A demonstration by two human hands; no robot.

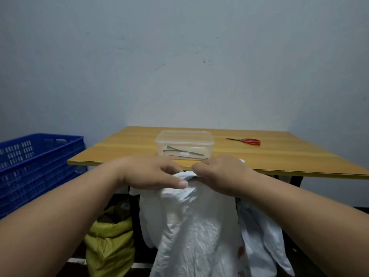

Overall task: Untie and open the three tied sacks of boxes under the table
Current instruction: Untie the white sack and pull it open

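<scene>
Step now: Both hands work at the tied top of the white sack [191, 226]. My guess is this is the untying part.
Where the sack is: It stands on the floor at the near edge of the surface [279, 156], in the middle of the view, and its top reaches up in front of that edge.
Left grip: The left hand [151, 172] pinches the bunched neck [184, 174] of the sack, thumb in front and fingers curled on top.
Right grip: The right hand [219, 172] holds the same neck from the right side. Its fingers curl round the plastic, but the fingertips are hidden.
Knot: I cannot see the knot itself. It is tucked between the two hands.
How to do it well: Hold the neck steady with one hand. Use the other to find the loose end and push it back through the loop. Pull softly, because thin plastic rips. Then spread the mouth wide.
Other sacks: A yellow-green sack [109, 242] sits to the left under the surface. Another white sack [265, 236] hangs to the right.
Also here: A clear box [184, 144] and red scissors [247, 140] lie on the surface. A blue crate [38, 162] stands at the left.
</scene>
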